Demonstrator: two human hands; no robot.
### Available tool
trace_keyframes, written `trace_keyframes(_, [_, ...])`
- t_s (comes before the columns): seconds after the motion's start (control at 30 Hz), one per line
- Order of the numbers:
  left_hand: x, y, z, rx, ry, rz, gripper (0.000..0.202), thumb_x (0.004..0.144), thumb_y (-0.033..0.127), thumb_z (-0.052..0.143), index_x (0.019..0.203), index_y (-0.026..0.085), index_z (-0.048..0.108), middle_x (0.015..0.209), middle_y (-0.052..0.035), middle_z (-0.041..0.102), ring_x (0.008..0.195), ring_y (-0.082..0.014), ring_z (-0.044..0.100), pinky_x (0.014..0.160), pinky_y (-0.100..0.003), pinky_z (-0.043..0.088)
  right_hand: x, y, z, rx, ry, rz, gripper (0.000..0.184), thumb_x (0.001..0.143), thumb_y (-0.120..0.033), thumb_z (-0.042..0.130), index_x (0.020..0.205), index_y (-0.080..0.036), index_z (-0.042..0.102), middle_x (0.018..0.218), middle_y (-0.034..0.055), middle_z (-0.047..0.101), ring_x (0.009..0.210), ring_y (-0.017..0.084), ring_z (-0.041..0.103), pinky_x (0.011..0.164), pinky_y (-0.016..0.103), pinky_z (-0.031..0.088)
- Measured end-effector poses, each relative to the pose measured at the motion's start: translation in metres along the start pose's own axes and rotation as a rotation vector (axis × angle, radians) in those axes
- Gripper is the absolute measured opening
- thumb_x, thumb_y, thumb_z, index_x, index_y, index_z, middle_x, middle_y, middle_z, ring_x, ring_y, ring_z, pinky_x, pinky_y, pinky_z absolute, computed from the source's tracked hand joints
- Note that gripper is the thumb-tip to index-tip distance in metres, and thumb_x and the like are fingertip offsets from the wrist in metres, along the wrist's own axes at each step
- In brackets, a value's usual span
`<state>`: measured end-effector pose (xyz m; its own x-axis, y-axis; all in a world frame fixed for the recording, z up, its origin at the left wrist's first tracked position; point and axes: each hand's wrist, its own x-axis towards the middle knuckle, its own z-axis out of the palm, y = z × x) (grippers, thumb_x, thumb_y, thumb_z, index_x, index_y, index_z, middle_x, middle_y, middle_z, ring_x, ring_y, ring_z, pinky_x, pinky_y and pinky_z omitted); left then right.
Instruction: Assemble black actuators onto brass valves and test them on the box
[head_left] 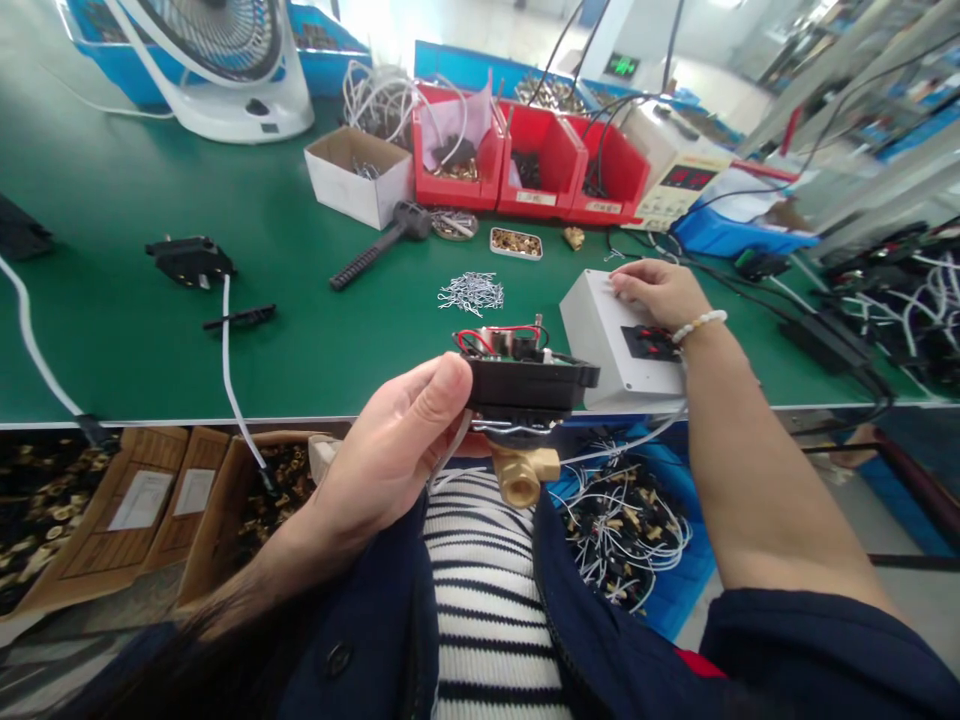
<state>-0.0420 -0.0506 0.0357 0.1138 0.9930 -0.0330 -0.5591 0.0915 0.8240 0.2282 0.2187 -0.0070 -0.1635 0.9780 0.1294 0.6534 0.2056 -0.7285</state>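
My left hand (409,425) grips a motorised ball valve at its left side. Its black actuator housing (525,385) has an open top, showing red and black wires and a small motor. Below it hangs the brass valve body (519,474), and a white cable trails from the unit. My right hand (660,295) rests on the upper face of a light grey control box (596,335), thumb and fingertips pressed together near its far edge. What lies between those fingertips is hidden. A black and red socket (651,343) is set in the box beside my wrist.
Behind the valve lie a pile of metal clips (471,292), a hammer (382,245) and a tin of brass parts (516,243). Red bins (536,175), a white carton (356,180) and a fan (232,70) stand farther back. A blue crate (686,520) of wired valves sits below the bench edge.
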Motion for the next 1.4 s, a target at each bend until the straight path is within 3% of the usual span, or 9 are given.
trace_keyframes(0.33, [0.0, 0.001, 0.0, -0.04, -0.023, -0.033, 0.052, 0.087, 0.061, 0.066, 0.118, 0.019, 0.071, 0.105, -0.0076, 0.076, 0.083, -0.0217, 0.075, 0.079, -0.031, 0.064, 0.003, 0.007, 0.0, 0.049, 0.01, -0.044, 0.013, 0.082, -0.036, 0.066, 0.081, -0.024, 0.069, 0.081, 0.0037, 0.07, 0.07, 0.018, 0.058, 0.082, 0.038, 0.051])
trace_keyframes(0.57, [-0.002, -0.001, -0.001, 0.026, 0.103, -0.059, 0.062, 0.079, 0.067, 0.071, 0.115, 0.018, 0.073, 0.103, -0.0084, 0.076, 0.088, -0.0306, 0.075, 0.075, -0.04, 0.065, 0.003, 0.006, 0.0, 0.038, 0.009, -0.037, 0.014, 0.085, -0.035, 0.065, 0.079, -0.023, 0.067, 0.079, 0.0042, 0.069, 0.068, 0.017, 0.057, 0.082, 0.036, 0.051])
trace_keyframes(0.63, [-0.001, -0.002, -0.003, -0.004, 0.097, -0.068, 0.059, 0.079, 0.067, 0.072, 0.113, 0.018, 0.074, 0.102, -0.0075, 0.076, 0.086, -0.0294, 0.075, 0.074, -0.038, 0.065, 0.002, 0.004, 0.0, 0.031, 0.016, -0.035, 0.016, 0.085, -0.035, 0.065, 0.077, -0.021, 0.065, 0.079, 0.0042, 0.068, 0.067, 0.016, 0.056, 0.08, 0.035, 0.05])
trace_keyframes(0.8, [0.002, 0.004, -0.001, -0.172, -0.046, -0.181, 0.052, 0.079, 0.066, 0.072, 0.102, 0.019, 0.074, 0.093, -0.0065, 0.077, 0.079, -0.0232, 0.075, 0.07, -0.03, 0.063, 0.002, 0.004, 0.0, 0.017, 0.039, -0.041, 0.024, 0.084, -0.041, 0.066, 0.074, -0.02, 0.065, 0.07, 0.0026, 0.065, 0.065, 0.015, 0.055, 0.076, 0.032, 0.049])
trace_keyframes(0.9, [0.003, 0.007, 0.002, -0.18, -0.024, -0.185, 0.051, 0.076, 0.063, 0.077, 0.098, 0.017, 0.071, 0.084, -0.0063, 0.076, 0.074, -0.0218, 0.075, 0.067, -0.026, 0.061, 0.003, 0.007, 0.001, -0.009, 0.069, -0.037, 0.026, 0.085, -0.042, 0.064, 0.071, -0.02, 0.067, 0.065, 0.0016, 0.062, 0.061, 0.015, 0.053, 0.071, 0.031, 0.047])
trace_keyframes(1.13, [0.004, 0.007, 0.005, -0.169, -0.015, -0.199, 0.055, 0.081, 0.064, 0.071, 0.109, 0.016, 0.066, 0.081, -0.0074, 0.075, 0.072, -0.0224, 0.075, 0.064, -0.027, 0.061, 0.008, 0.015, 0.002, -0.035, 0.099, -0.048, 0.032, 0.085, -0.048, 0.064, 0.071, -0.021, 0.07, 0.063, 0.0025, 0.063, 0.059, 0.015, 0.054, 0.063, 0.029, 0.044])
trace_keyframes(1.27, [0.004, 0.006, 0.004, -0.197, -0.028, -0.211, 0.053, 0.08, 0.063, 0.073, 0.107, 0.017, 0.068, 0.082, -0.0066, 0.075, 0.072, -0.021, 0.074, 0.065, -0.026, 0.061, 0.007, 0.014, 0.001, -0.045, 0.096, -0.036, 0.033, 0.086, -0.049, 0.063, 0.072, -0.02, 0.071, 0.065, 0.0028, 0.064, 0.059, 0.015, 0.054, 0.063, 0.029, 0.043])
trace_keyframes(1.4, [0.003, 0.002, 0.002, -0.147, 0.037, -0.13, 0.048, 0.083, 0.06, 0.071, 0.109, 0.019, 0.07, 0.093, -0.0057, 0.076, 0.083, -0.0215, 0.075, 0.074, -0.028, 0.062, 0.004, 0.009, 0.0, -0.057, 0.079, -0.036, 0.037, 0.087, -0.053, 0.062, 0.072, -0.02, 0.069, 0.065, 0.0028, 0.063, 0.059, 0.015, 0.053, 0.064, 0.031, 0.042])
